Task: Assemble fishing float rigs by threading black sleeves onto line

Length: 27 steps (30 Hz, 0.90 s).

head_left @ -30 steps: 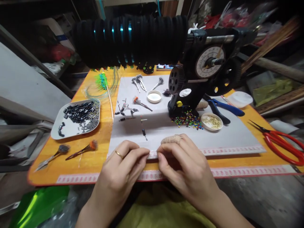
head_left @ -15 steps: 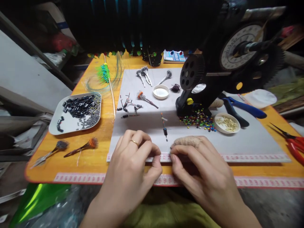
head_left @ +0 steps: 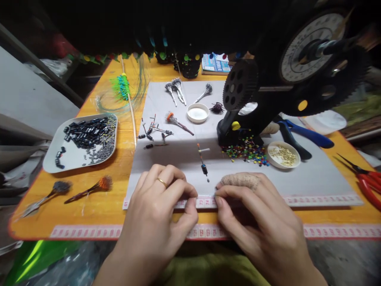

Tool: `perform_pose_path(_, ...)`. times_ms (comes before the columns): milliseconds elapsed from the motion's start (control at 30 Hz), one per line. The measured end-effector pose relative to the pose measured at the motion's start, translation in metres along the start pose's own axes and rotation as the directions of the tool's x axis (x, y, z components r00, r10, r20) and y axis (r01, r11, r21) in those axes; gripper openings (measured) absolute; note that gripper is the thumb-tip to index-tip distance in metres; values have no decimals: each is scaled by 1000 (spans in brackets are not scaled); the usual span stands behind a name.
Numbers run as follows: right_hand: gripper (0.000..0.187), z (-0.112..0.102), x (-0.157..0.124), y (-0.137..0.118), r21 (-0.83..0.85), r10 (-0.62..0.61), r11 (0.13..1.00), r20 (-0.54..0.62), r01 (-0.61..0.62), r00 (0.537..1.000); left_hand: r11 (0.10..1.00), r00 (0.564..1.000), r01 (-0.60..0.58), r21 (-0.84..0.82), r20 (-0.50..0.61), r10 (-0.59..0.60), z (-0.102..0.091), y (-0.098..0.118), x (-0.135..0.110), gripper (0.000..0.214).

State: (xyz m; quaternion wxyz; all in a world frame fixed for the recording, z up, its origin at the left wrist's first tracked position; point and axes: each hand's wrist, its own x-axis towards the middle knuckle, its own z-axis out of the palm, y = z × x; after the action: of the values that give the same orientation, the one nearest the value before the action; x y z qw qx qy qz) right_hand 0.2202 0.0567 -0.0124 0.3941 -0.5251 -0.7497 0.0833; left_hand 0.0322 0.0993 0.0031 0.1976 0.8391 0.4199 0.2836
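My left hand, with a ring on one finger, pinches thumb and forefinger together over the board's front edge. Facing it, my right hand pinches in the same way; one of its fingers is wrapped in beige tape. Whatever thin thing sits in either pinch is too fine to see. Between and just beyond the fingertips is a small slim piece with an orange tip, a black bead and a grey bead at its near end. Under the fingers runs a pink-and-white measuring tape along the grey board.
A white tray of black and grey beads stands left. Behind the hands are a shallow white dish, several coloured pins, a dish of brass bits and a black geared machine. Red-handled scissors lie right.
The view has shifted slightly, so the table's items sit further left. The gap between my two pinches has widened a little, and the small beaded piece has tilted. Both hands stay closed.
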Motion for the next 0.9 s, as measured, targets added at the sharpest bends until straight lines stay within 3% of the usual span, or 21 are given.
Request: perform_pose_path(900,10,-12,-7,8,-77,63,995,-51,-67,997,996,1000,11,86,10,-12,4,0,-3,17)
